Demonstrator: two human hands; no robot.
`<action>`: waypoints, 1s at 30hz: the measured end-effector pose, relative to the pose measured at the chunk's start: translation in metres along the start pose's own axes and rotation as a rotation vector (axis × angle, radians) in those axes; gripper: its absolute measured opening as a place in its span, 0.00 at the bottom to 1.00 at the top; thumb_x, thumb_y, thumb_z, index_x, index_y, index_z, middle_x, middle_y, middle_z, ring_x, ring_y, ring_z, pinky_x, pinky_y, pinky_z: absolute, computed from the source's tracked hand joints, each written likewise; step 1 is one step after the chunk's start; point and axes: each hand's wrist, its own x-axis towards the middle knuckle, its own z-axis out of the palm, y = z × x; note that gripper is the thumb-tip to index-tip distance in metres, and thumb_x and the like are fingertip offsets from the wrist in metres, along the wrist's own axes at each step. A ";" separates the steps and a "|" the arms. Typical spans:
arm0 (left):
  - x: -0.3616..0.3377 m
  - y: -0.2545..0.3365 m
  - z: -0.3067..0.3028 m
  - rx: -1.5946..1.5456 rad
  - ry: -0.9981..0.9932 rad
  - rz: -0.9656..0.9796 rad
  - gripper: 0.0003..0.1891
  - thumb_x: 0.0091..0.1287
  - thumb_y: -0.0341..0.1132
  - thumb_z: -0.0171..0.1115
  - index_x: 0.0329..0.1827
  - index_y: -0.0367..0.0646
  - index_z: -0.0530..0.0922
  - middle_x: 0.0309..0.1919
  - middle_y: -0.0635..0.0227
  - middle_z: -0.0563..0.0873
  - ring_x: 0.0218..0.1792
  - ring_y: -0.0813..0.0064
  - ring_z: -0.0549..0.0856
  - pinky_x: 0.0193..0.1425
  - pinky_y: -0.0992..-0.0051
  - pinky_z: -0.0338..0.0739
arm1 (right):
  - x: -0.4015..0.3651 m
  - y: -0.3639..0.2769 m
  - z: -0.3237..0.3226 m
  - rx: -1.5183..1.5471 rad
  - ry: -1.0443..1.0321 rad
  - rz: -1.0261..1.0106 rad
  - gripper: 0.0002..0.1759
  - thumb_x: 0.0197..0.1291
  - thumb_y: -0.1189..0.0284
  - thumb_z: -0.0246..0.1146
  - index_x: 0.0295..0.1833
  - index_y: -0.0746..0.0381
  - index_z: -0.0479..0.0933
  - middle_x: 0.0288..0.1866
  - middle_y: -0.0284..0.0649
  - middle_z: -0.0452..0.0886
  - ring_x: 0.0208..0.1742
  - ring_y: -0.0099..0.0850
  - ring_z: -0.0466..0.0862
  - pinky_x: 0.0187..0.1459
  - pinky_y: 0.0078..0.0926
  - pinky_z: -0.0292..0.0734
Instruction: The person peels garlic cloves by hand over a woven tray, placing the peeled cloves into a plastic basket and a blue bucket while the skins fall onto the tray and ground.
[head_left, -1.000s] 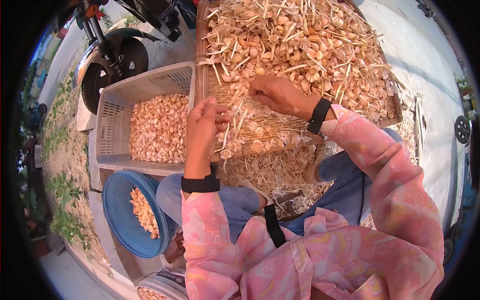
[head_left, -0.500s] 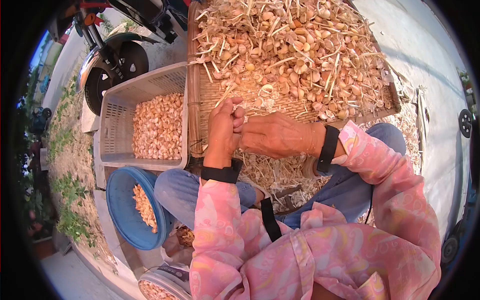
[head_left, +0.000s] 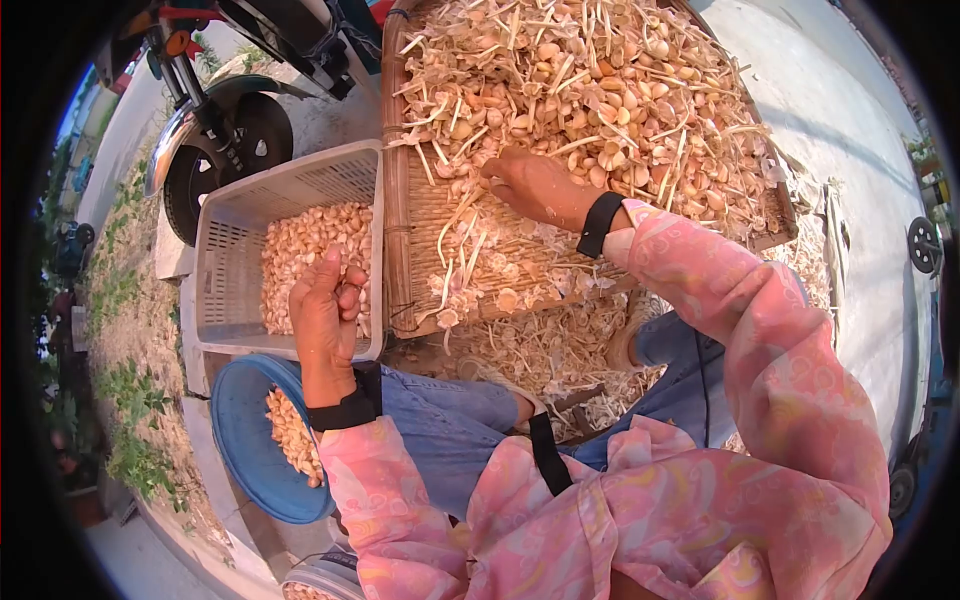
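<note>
My left hand (head_left: 325,300) hovers over the near rim of a white plastic crate (head_left: 225,270), fingers curled around what look like small garlic cloves. The crate holds peeled-apart cloves (head_left: 300,250). My right hand (head_left: 530,185) reaches onto a woven bamboo tray (head_left: 392,200) and rests on the edge of a big pile of garlic bulbs and stalks (head_left: 600,90). Its fingertips are buried among the bulbs, so I cannot see its grip. Both wrists wear black bands under pink sleeves.
A blue basin (head_left: 240,440) with some cloves sits below the crate by my left knee. Husks and stalks (head_left: 540,350) litter the ground between my legs. A motorbike wheel (head_left: 230,140) stands behind the crate. A pale bucket rim (head_left: 320,580) shows at the bottom edge.
My hands were together over the tray's near edge half a second ago. They have parted: the left moved down-left over the crate, the right went back up to the garlic pile.
</note>
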 end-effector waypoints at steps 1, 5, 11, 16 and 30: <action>0.007 0.001 -0.017 0.063 0.053 0.033 0.09 0.65 0.36 0.59 0.33 0.40 0.71 0.21 0.64 0.80 0.14 0.88 0.68 0.13 0.89 0.57 | 0.011 -0.001 0.006 -0.018 -0.050 0.018 0.11 0.53 0.75 0.55 0.43 0.65 0.74 0.38 0.53 0.78 0.43 0.50 0.78 0.44 0.44 0.72; 0.019 0.004 -0.066 0.354 0.248 0.050 0.11 0.64 0.36 0.60 0.30 0.42 0.68 0.18 0.64 0.80 0.13 0.87 0.68 0.13 0.88 0.56 | 0.030 0.006 0.025 -0.071 -0.195 0.002 0.13 0.50 0.76 0.56 0.44 0.65 0.73 0.35 0.54 0.79 0.41 0.52 0.79 0.42 0.46 0.73; 0.036 -0.008 -0.093 0.654 0.311 0.127 0.10 0.63 0.33 0.58 0.30 0.41 0.66 0.15 0.62 0.79 0.13 0.83 0.71 0.15 0.84 0.60 | 0.006 0.015 0.013 0.228 -0.129 0.056 0.12 0.55 0.75 0.56 0.46 0.65 0.71 0.34 0.44 0.78 0.38 0.39 0.80 0.39 0.34 0.74; 0.055 -0.012 -0.106 0.861 0.305 0.246 0.09 0.62 0.33 0.57 0.31 0.37 0.69 0.14 0.63 0.77 0.14 0.78 0.74 0.21 0.78 0.66 | -0.015 0.013 -0.015 1.188 -0.223 0.403 0.11 0.63 0.72 0.56 0.50 0.63 0.71 0.40 0.33 0.79 0.38 0.20 0.80 0.41 0.18 0.75; -0.005 -0.017 0.028 0.735 -0.233 0.346 0.21 0.64 0.39 0.60 0.53 0.31 0.72 0.46 0.54 0.79 0.44 0.70 0.81 0.48 0.73 0.74 | -0.054 -0.027 -0.032 1.014 -0.066 -0.003 0.10 0.61 0.75 0.59 0.47 0.64 0.74 0.36 0.29 0.77 0.34 0.17 0.75 0.38 0.16 0.72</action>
